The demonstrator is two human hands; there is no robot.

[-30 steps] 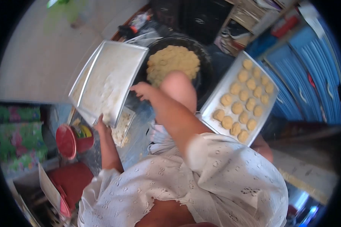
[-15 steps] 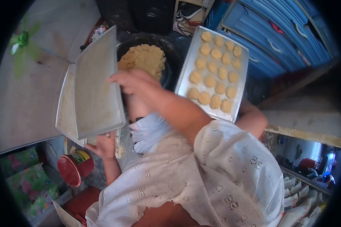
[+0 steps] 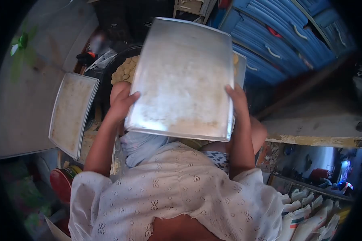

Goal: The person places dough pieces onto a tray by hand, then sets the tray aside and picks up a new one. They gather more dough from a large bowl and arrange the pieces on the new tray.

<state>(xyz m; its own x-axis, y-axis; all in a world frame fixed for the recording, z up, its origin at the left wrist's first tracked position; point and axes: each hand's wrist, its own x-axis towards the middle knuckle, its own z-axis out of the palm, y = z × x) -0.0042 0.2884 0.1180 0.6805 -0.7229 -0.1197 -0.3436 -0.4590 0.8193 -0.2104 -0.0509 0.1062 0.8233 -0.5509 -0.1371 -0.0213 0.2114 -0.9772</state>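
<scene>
My left hand (image 3: 122,105) is closed on the left edge of a metal baking tray (image 3: 183,80), its thumb on the face toward me. At the opposite edge my right hand (image 3: 238,100) grips the same tray. Bare and brown-stained, the tray is held above my lap. It covers most of a second tray (image 3: 241,74) behind it on the right, where bits of dough balls show. Part of a black basin (image 3: 108,72) with a pile of yellowish dough pieces (image 3: 124,71) appears past the left edge.
More baking trays (image 3: 73,114) lean in a stack at the left. A red bucket (image 3: 61,182) stands below them. Blue drawers (image 3: 269,44) rise at the back right, and a wooden ledge (image 3: 317,142) juts in from the right. White packets (image 3: 309,217) lie at the lower right.
My right hand brought the tray from the left stack across to the middle, above my lap. Both hands now hold its sides. The tray of dough balls is now mostly covered from view.
</scene>
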